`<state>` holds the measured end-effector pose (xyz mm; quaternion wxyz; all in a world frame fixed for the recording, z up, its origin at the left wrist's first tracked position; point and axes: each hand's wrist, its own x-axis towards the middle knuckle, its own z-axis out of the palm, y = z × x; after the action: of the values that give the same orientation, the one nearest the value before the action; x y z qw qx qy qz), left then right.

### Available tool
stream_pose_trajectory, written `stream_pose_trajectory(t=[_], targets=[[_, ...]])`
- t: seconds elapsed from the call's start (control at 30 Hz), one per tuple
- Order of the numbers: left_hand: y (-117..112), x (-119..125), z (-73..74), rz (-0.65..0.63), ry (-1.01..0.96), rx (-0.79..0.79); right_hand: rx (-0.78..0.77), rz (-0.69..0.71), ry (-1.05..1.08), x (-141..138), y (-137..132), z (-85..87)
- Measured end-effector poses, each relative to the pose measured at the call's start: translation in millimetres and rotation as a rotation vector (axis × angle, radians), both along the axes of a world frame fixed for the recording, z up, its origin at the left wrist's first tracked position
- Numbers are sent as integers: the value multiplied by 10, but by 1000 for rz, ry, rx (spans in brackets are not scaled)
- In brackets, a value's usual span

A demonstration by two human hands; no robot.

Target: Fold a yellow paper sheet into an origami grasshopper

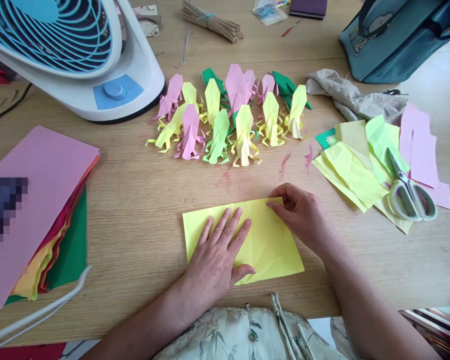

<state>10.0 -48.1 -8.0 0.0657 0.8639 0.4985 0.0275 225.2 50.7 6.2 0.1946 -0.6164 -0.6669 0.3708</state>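
Wooden worktop (135,200) carries a yellow sheet (270,245): I see my left hand (217,255) released, pressing it flat; my right hand (303,215) pinches its top edge.

Left hand (219,255) hides part of yellow sheet (273,245); pixelation (2,215) masks pink stack (48,170).

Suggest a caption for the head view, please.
Left hand presses a yellow sheet; right hand holds its top edge, near folded paper figures.

The person wears a pale cream garment (225,335) printed with grey-green bamboo leaves. A small green bead on a metal pull (252,332) hangs beside pale cloth straps (285,325). The left hand (217,255) and right hand (303,215) lead into bare forearms.
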Motion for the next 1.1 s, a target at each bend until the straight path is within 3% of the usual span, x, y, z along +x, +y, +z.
stream_pose_trajectory(t=[1.1], targets=[[61, -52, 15, -23, 2, -8, 45, -21, -21, -6, -14, -75]])
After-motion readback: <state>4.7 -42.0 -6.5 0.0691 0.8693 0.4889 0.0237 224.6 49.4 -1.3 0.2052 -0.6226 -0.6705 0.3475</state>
